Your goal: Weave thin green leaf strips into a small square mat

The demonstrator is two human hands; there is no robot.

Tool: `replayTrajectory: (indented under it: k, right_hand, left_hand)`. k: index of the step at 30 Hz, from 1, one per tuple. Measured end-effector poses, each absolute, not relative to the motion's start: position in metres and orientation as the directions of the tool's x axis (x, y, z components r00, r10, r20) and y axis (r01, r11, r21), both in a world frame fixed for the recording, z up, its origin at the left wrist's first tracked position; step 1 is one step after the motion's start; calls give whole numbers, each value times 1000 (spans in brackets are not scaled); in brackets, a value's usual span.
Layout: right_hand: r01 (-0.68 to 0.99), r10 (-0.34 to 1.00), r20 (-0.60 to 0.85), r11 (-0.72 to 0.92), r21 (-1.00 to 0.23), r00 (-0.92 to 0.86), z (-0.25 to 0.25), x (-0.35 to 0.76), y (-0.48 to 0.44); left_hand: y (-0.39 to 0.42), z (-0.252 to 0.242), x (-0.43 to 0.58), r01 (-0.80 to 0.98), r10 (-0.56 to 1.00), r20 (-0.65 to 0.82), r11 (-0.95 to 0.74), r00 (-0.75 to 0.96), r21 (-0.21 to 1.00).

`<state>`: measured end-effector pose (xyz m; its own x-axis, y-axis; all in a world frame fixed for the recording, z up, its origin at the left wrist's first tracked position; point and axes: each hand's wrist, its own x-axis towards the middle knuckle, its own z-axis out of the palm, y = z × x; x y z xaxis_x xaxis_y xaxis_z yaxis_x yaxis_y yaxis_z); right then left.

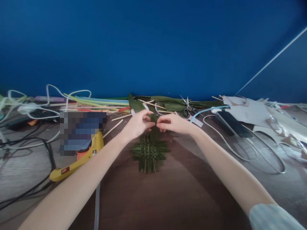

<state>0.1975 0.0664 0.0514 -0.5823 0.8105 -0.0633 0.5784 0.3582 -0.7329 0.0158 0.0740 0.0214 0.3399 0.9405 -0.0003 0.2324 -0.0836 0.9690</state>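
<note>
In the head view my left hand (139, 122) and my right hand (173, 123) meet at the middle of the table. Between them stands a broad dark green leaf strip (153, 131), its edges pinched in the fingers of both hands. Just below lies a woven mat of green leaf strips (150, 153), with loose strip ends sticking out at its sides and bottom. The leaf's lower end overlaps the mat's upper part; whether it is woven in, I cannot tell. Another wide green leaf (137, 103) lies behind my left hand.
A yellow glue gun (74, 164) lies left of my left forearm. Scissors (187, 107) and long leaves (168, 99) are at the back by the blue wall (153, 48). Right stand a phone (235, 124), its white cable (268, 156) and paper pieces (249, 110). Black cables (49, 153) run left.
</note>
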Motion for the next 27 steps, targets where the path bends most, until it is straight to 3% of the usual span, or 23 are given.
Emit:
replayTrajectory:
  k: [10, 18, 27]
  right_hand:
    - [612, 838, -18, 383, -691, -545, 49, 193, 64]
    - [629, 838, 110, 482, -610, -535, 46, 191, 63]
    - [712, 898, 152, 421, -562, -412, 38, 208, 76]
  left_hand:
    - [71, 26, 16, 245, 925, 7, -107, 379, 964]
    - [71, 26, 16, 187, 918, 2, -83, 397, 979]
    - [59, 46, 21, 180, 905, -30, -52, 425, 982]
